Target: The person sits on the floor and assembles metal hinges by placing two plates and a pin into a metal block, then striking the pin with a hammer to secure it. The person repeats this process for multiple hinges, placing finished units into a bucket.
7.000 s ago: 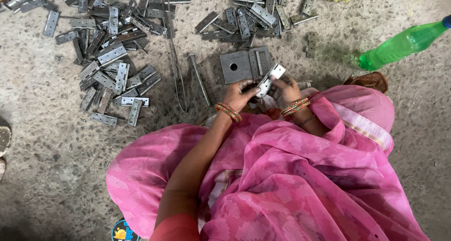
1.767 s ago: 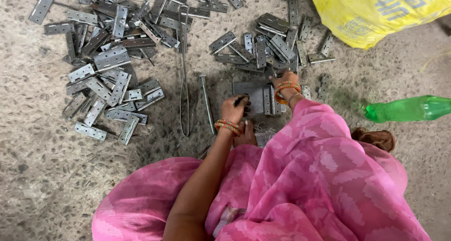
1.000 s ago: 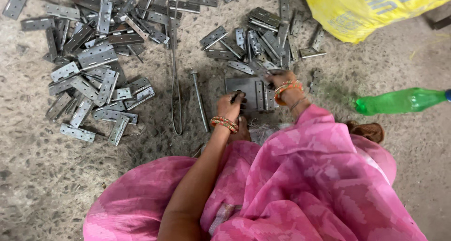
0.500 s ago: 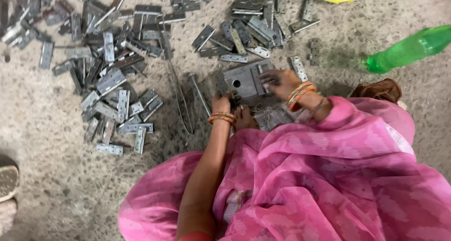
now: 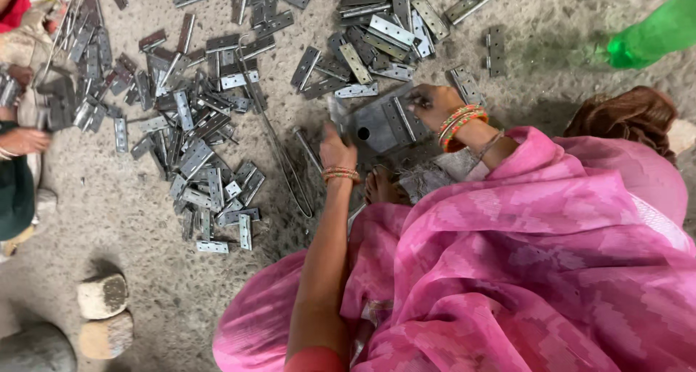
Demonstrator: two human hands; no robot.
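We see the left hand [image 5: 338, 146], arm stretched forward, fingers closed on the near edge of a square metal plate [image 5: 377, 129] lying on the concrete floor [image 5: 145, 285]. The right hand [image 5: 433, 105], wrist bent inward, rests curled on the plate's far side, pinching a hinge [image 5: 406, 118]. Loose hinges [image 5: 196, 154] lie piled to the left.

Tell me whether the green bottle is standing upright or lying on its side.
Lying on its side. The green bottle stretches lengthwise across the concrete floor at the top right, its body flat on the ground; its cap end runs out of view.
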